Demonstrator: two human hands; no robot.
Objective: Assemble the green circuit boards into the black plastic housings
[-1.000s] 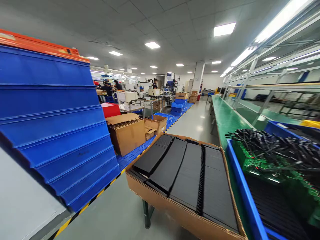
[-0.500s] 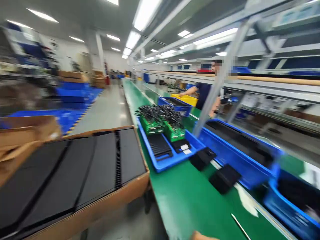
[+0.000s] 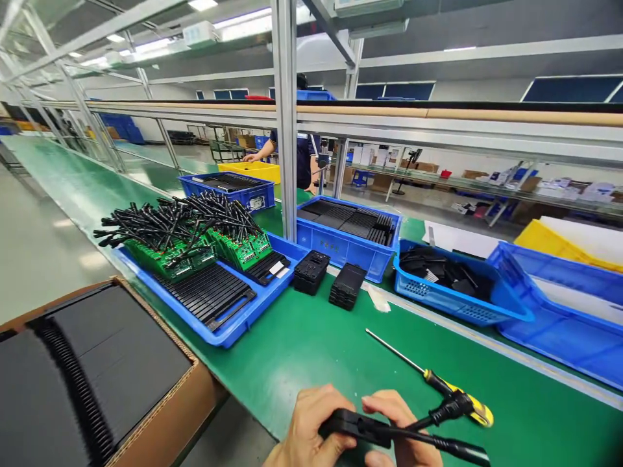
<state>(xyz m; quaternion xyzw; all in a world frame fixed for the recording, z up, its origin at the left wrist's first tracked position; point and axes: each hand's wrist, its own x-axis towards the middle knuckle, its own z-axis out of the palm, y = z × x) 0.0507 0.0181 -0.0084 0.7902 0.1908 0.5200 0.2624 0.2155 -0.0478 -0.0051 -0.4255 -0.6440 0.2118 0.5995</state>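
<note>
Low in the view, a black plastic housing (image 3: 353,423) with black cables coming out of its right end is held above the green bench. My left hand (image 3: 307,425) is closed around the left end of the housing, thumb below. The fingers of my right hand (image 3: 406,415) close about its right end, near the cable exit; part of this hand is hidden by the cables. A black cable connector (image 3: 452,407) overlaps a screwdriver (image 3: 399,350) with a yellow and black handle lying on the bench.
A blue tray (image 3: 228,334) carries green circuit boards (image 3: 168,256) with black leads. Two stacks of black covers (image 3: 310,272) stand beside it. Blue bins (image 3: 341,250) line the far side by a metal post (image 3: 286,130). A carton (image 3: 195,389) stands left. A co-worker's arm (image 3: 263,152) reaches a yellow bin.
The view has swung to the right. Both hands and the black housing with its cables now show, where only part of one hand was at the bottom edge before.
</note>
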